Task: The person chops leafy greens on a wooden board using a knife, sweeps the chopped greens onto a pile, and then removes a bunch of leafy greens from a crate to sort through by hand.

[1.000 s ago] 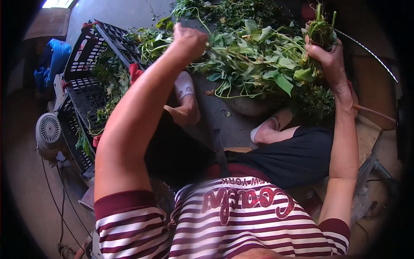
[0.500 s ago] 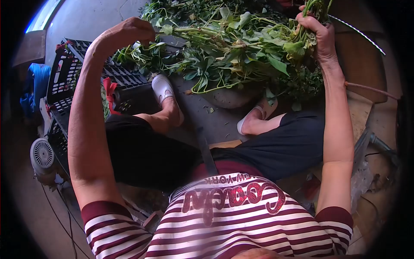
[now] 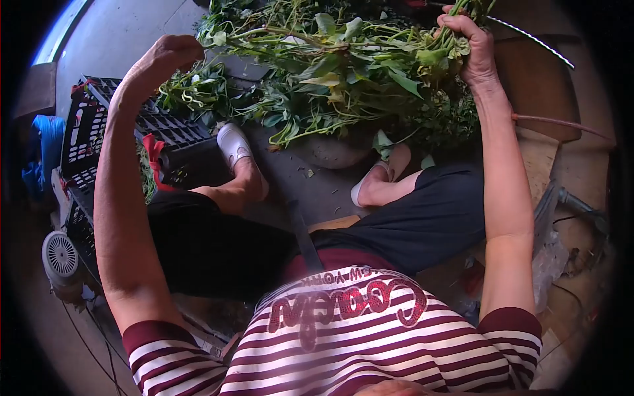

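Note:
My right hand (image 3: 474,49) is closed round a bunch of leafy green stems (image 3: 439,49), held up at the upper right. From that bunch long stems stretch left across the view. Their left end reaches my left hand (image 3: 177,53), whose fingers are curled in a pinch at the tip of a leafy stem (image 3: 228,37); the fingertips are partly hidden. Below and behind lies a big heap of cut greens (image 3: 317,122), some leaves yellowing, in front of my feet.
Black plastic crates (image 3: 86,129) with a red ribbon (image 3: 153,155) stand at my left, beside a blue bag (image 3: 49,148) and a round vented grey device (image 3: 61,254). My shoes (image 3: 234,145) rest close to the heap. Clear plastic (image 3: 551,264) lies at the right.
The whole view has shifted a little, so most things sit further left. Both hands keep about the same pose, with the stems still stretched between them.

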Action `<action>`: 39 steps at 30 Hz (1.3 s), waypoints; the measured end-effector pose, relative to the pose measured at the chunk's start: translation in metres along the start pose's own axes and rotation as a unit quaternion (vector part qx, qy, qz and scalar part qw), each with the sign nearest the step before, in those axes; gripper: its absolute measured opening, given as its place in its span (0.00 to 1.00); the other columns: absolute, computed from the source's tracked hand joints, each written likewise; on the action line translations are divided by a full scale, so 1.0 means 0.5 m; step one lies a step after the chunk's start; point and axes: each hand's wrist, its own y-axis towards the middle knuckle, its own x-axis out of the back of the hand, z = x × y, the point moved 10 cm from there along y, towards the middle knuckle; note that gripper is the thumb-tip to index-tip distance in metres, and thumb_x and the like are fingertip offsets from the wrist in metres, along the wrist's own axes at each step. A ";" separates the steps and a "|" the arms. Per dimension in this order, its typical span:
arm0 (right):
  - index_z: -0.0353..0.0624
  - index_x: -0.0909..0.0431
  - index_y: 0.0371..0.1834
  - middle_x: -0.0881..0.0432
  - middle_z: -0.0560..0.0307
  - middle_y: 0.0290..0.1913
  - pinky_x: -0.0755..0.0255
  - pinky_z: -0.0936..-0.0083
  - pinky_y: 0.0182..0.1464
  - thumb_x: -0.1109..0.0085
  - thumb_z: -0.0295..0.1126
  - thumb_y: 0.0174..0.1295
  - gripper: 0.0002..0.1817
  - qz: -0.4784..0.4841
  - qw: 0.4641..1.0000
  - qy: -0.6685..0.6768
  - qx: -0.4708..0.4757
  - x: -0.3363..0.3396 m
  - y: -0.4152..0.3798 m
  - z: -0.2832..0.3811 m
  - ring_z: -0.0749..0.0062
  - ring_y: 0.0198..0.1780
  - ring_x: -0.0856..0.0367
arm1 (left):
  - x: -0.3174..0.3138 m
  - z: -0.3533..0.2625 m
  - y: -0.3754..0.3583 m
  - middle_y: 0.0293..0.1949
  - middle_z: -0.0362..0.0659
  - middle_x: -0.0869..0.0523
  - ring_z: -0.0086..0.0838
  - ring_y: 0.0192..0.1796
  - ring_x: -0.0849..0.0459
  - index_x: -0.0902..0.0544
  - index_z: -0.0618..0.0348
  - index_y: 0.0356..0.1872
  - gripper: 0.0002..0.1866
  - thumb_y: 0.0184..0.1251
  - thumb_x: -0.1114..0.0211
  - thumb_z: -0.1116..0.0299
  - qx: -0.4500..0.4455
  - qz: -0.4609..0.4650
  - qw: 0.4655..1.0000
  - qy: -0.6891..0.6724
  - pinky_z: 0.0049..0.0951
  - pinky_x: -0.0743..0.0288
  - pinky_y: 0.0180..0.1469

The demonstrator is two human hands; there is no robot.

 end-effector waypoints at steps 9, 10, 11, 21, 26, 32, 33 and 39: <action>0.36 0.25 0.43 0.20 0.57 0.34 0.26 0.79 0.39 0.42 0.28 0.51 0.15 0.000 1.000 0.020 -0.007 0.005 0.006 -0.009 0.75 0.33 0.20 | 0.001 0.011 -0.014 0.31 0.40 0.18 0.22 0.35 0.21 0.19 0.62 0.42 0.15 0.63 0.44 0.62 -0.028 0.027 0.999 -0.012 0.25 0.29 0.40; 0.37 0.25 0.43 0.20 0.57 0.34 0.26 0.79 0.39 0.42 0.28 0.52 0.15 0.004 1.000 0.022 -0.006 0.004 0.008 -0.011 0.75 0.33 0.20 | -0.008 0.023 -0.002 0.32 0.40 0.17 0.23 0.35 0.20 0.19 0.62 0.43 0.15 0.64 0.44 0.62 -0.009 0.026 0.999 -0.023 0.25 0.29 0.40; 0.37 0.25 0.43 0.20 0.57 0.34 0.26 0.79 0.39 0.42 0.28 0.52 0.15 0.007 1.000 0.023 -0.006 0.005 0.008 -0.013 0.75 0.33 0.20 | -0.012 0.036 0.004 0.33 0.41 0.16 0.23 0.36 0.19 0.19 0.61 0.43 0.15 0.64 0.44 0.62 0.009 0.025 0.999 -0.033 0.24 0.28 0.41; 0.40 0.24 0.42 0.20 0.58 0.34 0.26 0.79 0.39 0.42 0.28 0.52 0.13 0.020 1.000 0.020 -0.008 0.003 0.008 -0.014 0.75 0.33 0.20 | 0.028 0.023 0.013 0.27 0.38 0.20 0.21 0.31 0.24 0.19 0.62 0.38 0.14 0.65 0.44 0.61 -0.039 -0.045 0.998 0.034 0.25 0.29 0.36; 0.39 0.24 0.42 0.21 0.58 0.34 0.27 0.80 0.39 0.42 0.28 0.51 0.14 0.023 1.000 0.021 -0.002 0.009 0.013 -0.017 0.76 0.33 0.21 | 0.042 0.015 0.017 0.28 0.39 0.19 0.22 0.32 0.23 0.19 0.63 0.39 0.14 0.64 0.44 0.61 -0.040 -0.079 0.993 0.077 0.25 0.29 0.38; 0.39 0.25 0.42 0.21 0.59 0.34 0.28 0.80 0.39 0.42 0.26 0.51 0.14 0.025 0.999 0.020 0.003 0.012 0.013 -0.020 0.77 0.33 0.22 | 0.021 0.016 0.012 0.32 0.40 0.18 0.23 0.35 0.23 0.20 0.64 0.43 0.15 0.63 0.45 0.64 -0.056 -0.024 0.998 0.024 0.24 0.28 0.39; 0.39 0.25 0.42 0.22 0.59 0.34 0.28 0.80 0.39 0.42 0.26 0.50 0.14 0.026 0.999 0.020 0.004 0.012 0.012 -0.019 0.77 0.33 0.22 | 0.021 0.016 0.014 0.32 0.40 0.18 0.23 0.35 0.22 0.20 0.64 0.44 0.14 0.63 0.45 0.65 -0.056 -0.020 0.997 0.044 0.24 0.28 0.40; 0.38 0.25 0.43 0.22 0.60 0.33 0.29 0.81 0.39 0.42 0.25 0.50 0.15 0.032 0.999 0.013 0.010 0.012 0.011 -0.020 0.78 0.33 0.23 | 0.022 -0.007 0.019 0.32 0.46 0.16 0.30 0.33 0.18 0.19 0.60 0.42 0.13 0.64 0.45 0.65 -0.079 -0.072 0.986 0.129 0.30 0.25 0.39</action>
